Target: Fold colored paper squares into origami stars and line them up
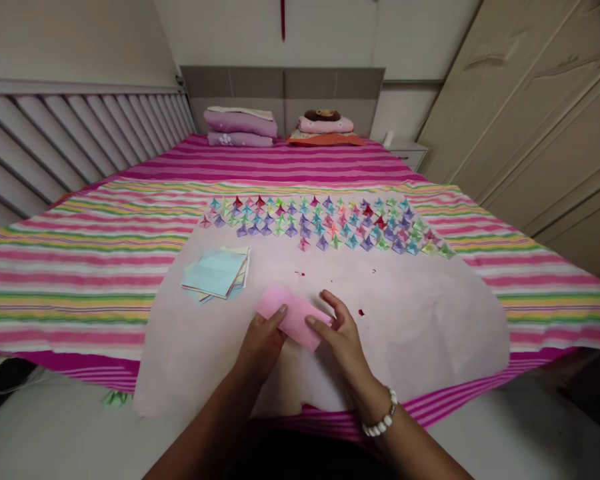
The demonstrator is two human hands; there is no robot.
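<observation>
A sheet of pink paper (pixel 296 321), which looks folded over, is held between my two hands above a pale board. My left hand (pixel 264 339) pinches its left side, thumb on top. On the right side, the thumb of my right hand (pixel 344 337) presses the paper while the other fingers reach behind it; the wrist wears a white bead bracelet (pixel 384 420). To the left lies a stack of coloured paper squares (pixel 215 272), light blue on top. Farther back, several rows of small folded paper shapes (pixel 323 223) in many colours cover the board's far part.
The pale board (pixel 430 320) rests on a striped bedspread (pixel 70 280). Small red scraps (pixel 361 312) lie on it. Folded bedding (pixel 240 127) and a pillow pile (pixel 326 127) stand by the headboard (pixel 255 83). A slatted rail (pixel 80 140) borders the left; wardrobe doors (pixel 530 100) are right.
</observation>
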